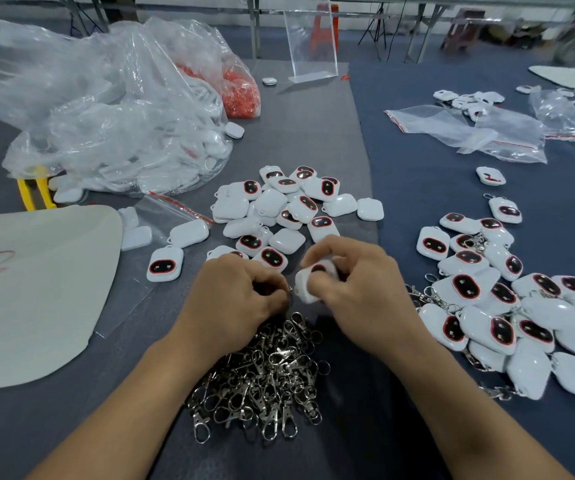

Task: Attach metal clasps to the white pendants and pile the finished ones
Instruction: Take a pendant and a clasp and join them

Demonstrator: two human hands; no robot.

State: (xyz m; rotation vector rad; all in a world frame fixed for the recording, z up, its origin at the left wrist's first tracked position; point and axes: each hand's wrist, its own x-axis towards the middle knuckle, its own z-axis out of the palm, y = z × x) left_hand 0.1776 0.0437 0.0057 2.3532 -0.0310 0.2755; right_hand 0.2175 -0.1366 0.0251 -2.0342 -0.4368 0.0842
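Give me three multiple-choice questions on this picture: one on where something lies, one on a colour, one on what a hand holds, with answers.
1. Where does the heap of metal clasps lie?
A) at the near edge, closest to the person
B) inside a bag
C) on the floor
2. What colour are the tool handles at far left?
A) blue
B) yellow
C) green
3. What does the right hand hold?
A) nothing
B) a bag
C) a white pendant
Answers: 1 A, the heap fills the bottom centre of the view; 2 B, both handles show yellow; 3 C, its fingers curl round the pendant.
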